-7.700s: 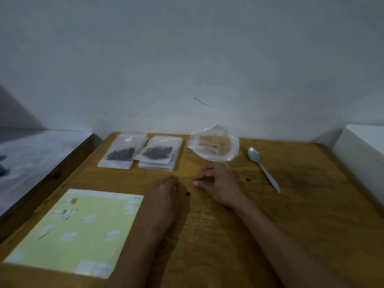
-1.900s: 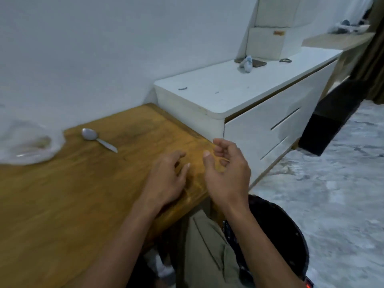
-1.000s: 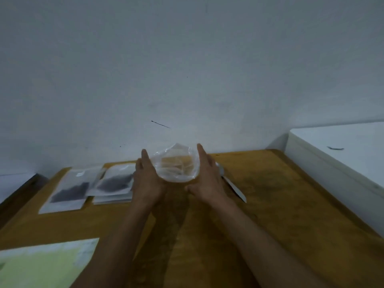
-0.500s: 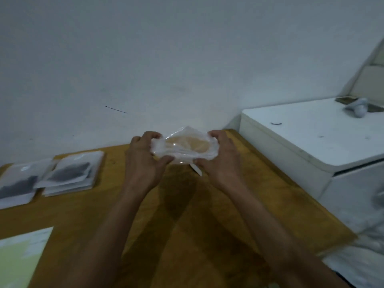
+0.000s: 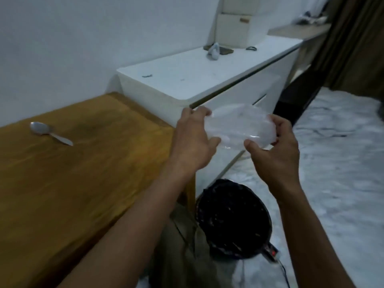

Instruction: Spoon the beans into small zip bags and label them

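A person holds a crumpled clear plastic bag (image 5: pixel 236 127) in both hands off the right-hand edge of a wooden bench (image 5: pixel 83 173), above a black-lined waste bin (image 5: pixel 232 221) on the pale marbled floor (image 5: pixel 336 163). The left hand (image 5: pixel 193 142) grips the bag's 9 o'clock side, fingers (image 5: pixel 199 112) curled over the top rim and thumb pressed against the near face. The right hand (image 5: pixel 274 152) grips the 3 o'clock side, its fingers wrapped behind the plastic and thumb hooked on the lower edge. Both forearms reach up from the bottom of the frame, bare, wrists slightly raised, the backs of the hands turned toward the camera. Whether the bag contains anything cannot be told. A metal spoon (image 5: pixel 48 133) lies on the bench at about 9 o'clock from the hands, well apart from them, bowl toward the wall. A white cabinet (image 5: pixel 197 77) stands against the bench's far right end, at 12 o'clock from the bag.
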### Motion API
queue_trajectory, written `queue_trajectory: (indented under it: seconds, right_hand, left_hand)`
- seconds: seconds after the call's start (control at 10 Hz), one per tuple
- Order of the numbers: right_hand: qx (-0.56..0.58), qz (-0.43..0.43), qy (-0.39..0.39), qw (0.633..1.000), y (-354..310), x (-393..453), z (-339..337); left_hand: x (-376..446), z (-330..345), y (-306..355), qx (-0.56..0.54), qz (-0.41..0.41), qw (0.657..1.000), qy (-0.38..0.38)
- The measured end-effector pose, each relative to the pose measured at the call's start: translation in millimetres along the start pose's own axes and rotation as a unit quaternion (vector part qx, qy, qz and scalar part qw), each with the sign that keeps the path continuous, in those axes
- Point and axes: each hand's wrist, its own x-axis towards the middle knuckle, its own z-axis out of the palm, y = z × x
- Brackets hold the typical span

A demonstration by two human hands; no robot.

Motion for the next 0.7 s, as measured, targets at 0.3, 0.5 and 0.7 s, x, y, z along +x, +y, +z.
queue_trajectory:
  seconds: [0.3, 0.5, 0.7]
  right_hand:
    - [-0.081, 0.235, -0.060, 0.967, 152.7, -35.6, -10.9]
    - [-0.121, 0.308, -0.151, 0.931, 197.4, -50.9, 0.4]
    - [-0.114, 0.293, -0.124, 0.941, 201.9, -51.3, 11.3]
  left_hand:
    - [-46.6, 156.9, -30.7, 0.056, -0.108, 0.955, -0.271]
    - [-60.2, 192.8, -53.5, 0.073, -0.137, 0.919, -0.362]
    - [-57.3, 194.6, -60.0, 0.059, -0.115, 0.930, -0.344]
